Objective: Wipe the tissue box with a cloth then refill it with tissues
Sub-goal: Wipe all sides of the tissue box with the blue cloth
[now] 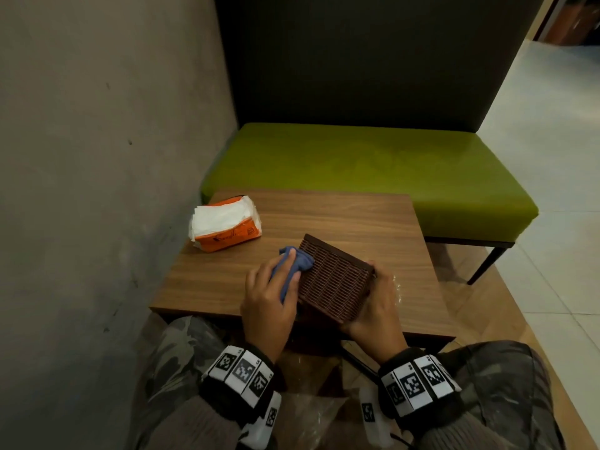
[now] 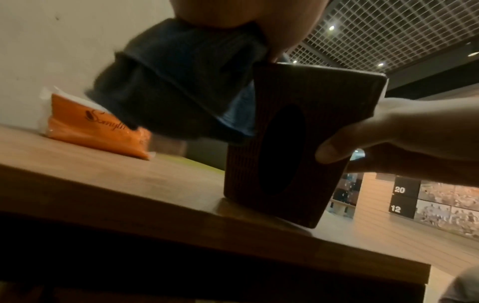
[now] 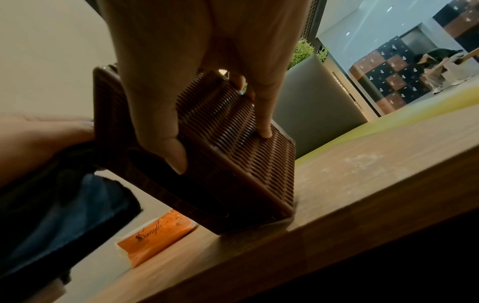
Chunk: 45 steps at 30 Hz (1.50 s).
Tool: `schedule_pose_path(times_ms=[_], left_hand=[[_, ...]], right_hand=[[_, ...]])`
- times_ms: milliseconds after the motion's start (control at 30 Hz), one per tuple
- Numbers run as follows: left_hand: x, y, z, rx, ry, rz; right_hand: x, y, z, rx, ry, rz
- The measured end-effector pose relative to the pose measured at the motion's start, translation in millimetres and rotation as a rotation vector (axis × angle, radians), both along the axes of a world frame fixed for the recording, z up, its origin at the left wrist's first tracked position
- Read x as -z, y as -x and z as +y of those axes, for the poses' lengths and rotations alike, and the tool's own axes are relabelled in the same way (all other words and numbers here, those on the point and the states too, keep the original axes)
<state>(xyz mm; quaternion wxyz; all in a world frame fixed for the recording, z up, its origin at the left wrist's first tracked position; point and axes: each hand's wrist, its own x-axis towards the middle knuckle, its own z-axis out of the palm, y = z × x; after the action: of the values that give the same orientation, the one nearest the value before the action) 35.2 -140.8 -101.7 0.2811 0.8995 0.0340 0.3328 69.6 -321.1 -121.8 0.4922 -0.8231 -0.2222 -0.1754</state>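
Head view shows the tissue box [image 1: 334, 280], a brown ribbed holder, tipped up on one lower edge near the near edge of the desk [image 1: 324, 216], right of centre. The right hand [image 1: 373, 306] grips the box from its right side: in the right wrist view the thumb lies across the face bearing the dark oval slot, and the fingers [image 3: 264, 123] curl over the ribbed side. This grip appears intended to brace the box against wiping pressure and to present its left face. The left hand [image 1: 269, 303] is closed around a bunched blue cloth [image 1: 292, 264] and presses it against the upper left corner of the box; the left wrist view shows the cloth touching that edge. The wiping step is judged to be in progress; refilling has not begun. The orange tissue pack [image 1: 224, 227], opened with white tissues showing, lies at the far left corner of the desk, well apart from the box and close to the wall [image 1: 97, 157], where it should not obstruct cloth strokes. Bare desk surface lies between pack and box and to the far right, giving room to rotate or lay the box flat. The supporting edge of the box sits close to the near desk edge, so a hard push toward the person could slide it off. A green bench [image 1: 373, 164] stands beyond the far edge.
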Motion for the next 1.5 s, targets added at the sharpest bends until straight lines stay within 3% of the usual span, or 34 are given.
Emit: schedule_pose_path(times_ms=[100, 167, 367, 433, 533, 633, 667, 767, 833, 900, 1200, 1333, 1500], left_hand=[[-9, -18, 5, 0.087, 0.359, 0.076], [-17, -28, 9, 0.123, 0.411, 0.111], [-29, -14, -17, 0.203, -0.265, -0.066], [-26, -12, -10, 0.205, -0.273, -0.057], [-25, -17, 10, 0.044, 0.112, 0.195], [-23, -15, 33, -0.088, 0.9, 0.611], [-21, -10, 38, -0.061, 1.124, 0.705], [-11, 6, 43, 0.098, 1.462, 0.892], [-10, 13, 37, 0.219, 1.816, 0.909], [-15, 17, 28, 0.311, 1.987, 0.925], [-16, 16, 0, 0.38, 2.054, 0.835], [-19, 18, -2, 0.466, 1.919, 0.761], [-21, 21, 5, 0.622, 1.858, 0.809]], right_hand=[[1, -1, -4, -0.021, -0.005, 0.013], [1, 1, -5, -0.032, 0.003, 0.008], [0, 6, 0, -0.002, 0.003, 0.019], [-3, 9, -1, 0.01, 0.009, 0.005], [-6, 12, -2, 0.037, 0.026, 0.0], [-8, 16, -3, 0.043, -0.025, 0.052], [-8, 18, -4, 0.03, -0.074, 0.108], [-13, 21, -6, -0.049, -0.265, 0.341], [-12, 22, -9, -0.064, -0.307, 0.384], [-14, 24, -8, -0.075, -0.324, 0.392], [-20, 22, -10, -0.158, -0.261, 0.404], [-15, 25, -21, -0.185, -0.183, 0.465], [-18, 36, -18, -0.053, -0.007, 0.268]])
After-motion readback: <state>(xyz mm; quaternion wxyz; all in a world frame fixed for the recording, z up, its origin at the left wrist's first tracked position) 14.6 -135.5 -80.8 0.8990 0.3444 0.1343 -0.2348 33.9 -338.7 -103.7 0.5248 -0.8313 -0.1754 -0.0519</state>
